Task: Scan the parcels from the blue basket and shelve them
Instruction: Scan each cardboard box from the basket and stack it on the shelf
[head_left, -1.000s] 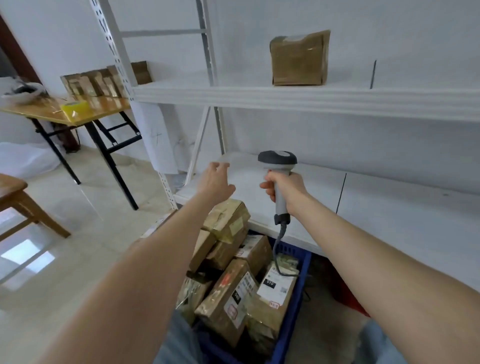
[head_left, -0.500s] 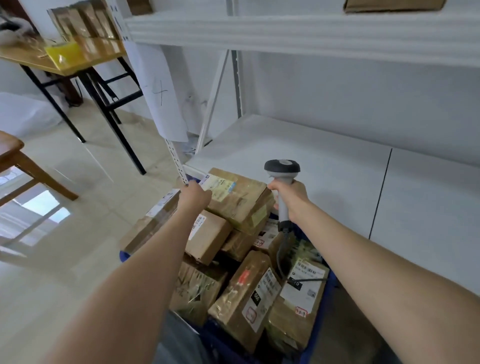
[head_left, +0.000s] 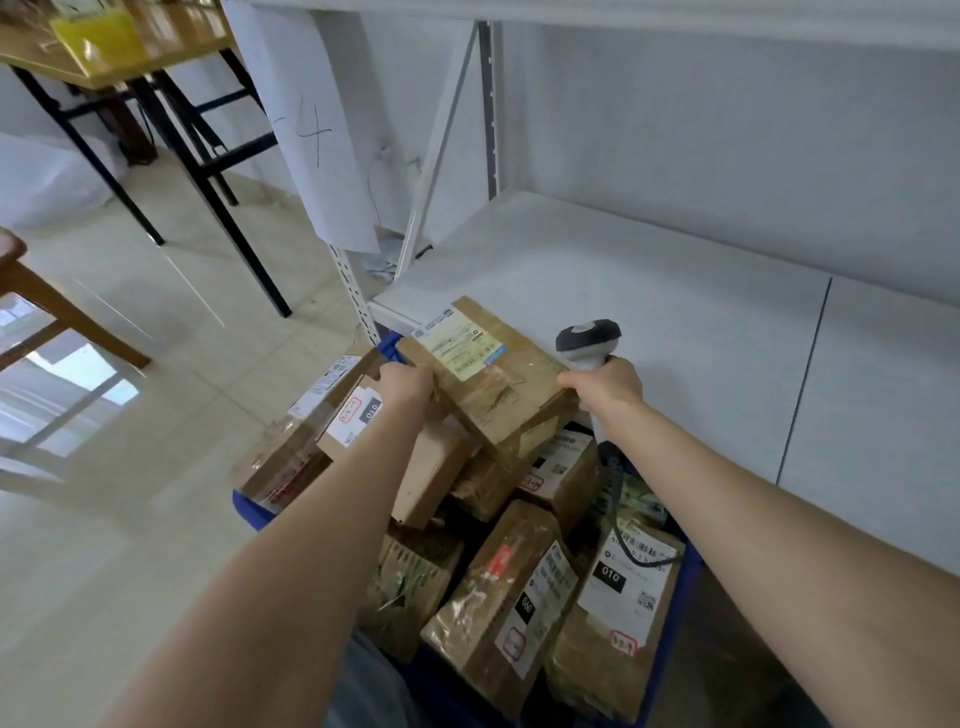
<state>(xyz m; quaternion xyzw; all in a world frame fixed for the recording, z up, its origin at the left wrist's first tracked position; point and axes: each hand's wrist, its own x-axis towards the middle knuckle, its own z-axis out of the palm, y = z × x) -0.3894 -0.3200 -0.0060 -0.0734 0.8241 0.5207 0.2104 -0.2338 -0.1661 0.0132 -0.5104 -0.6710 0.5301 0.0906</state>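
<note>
Parcel (head_left: 488, 384) topping the blue basket (head_left: 248, 508): brown, tape-wrinkled cardboard, pale yellow label. Left hand (head_left: 408, 387) grips its edge; right hand (head_left: 605, 392) clasps the scanner (head_left: 587, 340).

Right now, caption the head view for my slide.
Left hand grips top parcel over the blue basket; right hand holds the scanner.
</note>
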